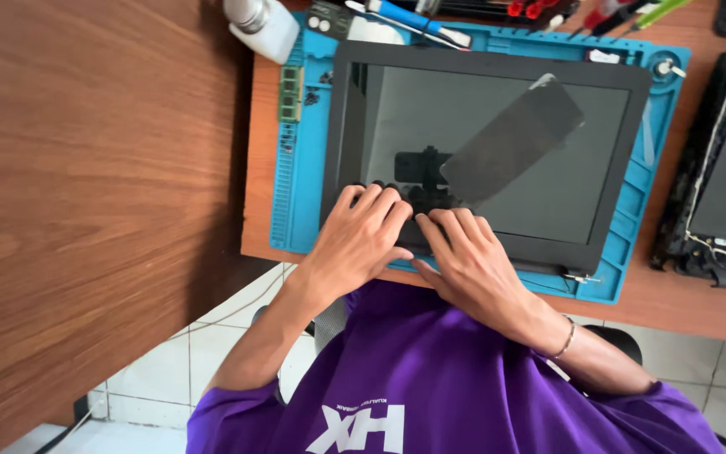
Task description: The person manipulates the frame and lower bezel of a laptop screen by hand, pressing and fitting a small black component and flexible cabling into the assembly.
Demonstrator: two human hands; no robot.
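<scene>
A laptop screen panel (497, 109) with a black bezel lies flat on a blue work mat (300, 185) on a wooden desk. My left hand (355, 244) and my right hand (472, 265) sit side by side on the panel's near edge. Their fingers lie on top of the bezel and glass, and the thumbs are tucked against the lower rim. A thin bracelet is on my right wrist. The dark glass shows reflections of a slanted rectangle and a small device.
A green memory module (291, 92) lies in the mat's left tray. A white bottle (262, 25) and several screwdrivers (413, 18) are at the far edge. A dismantled black laptop part (716, 168) with loose cables is on the right. A wooden panel (86, 193) fills the left.
</scene>
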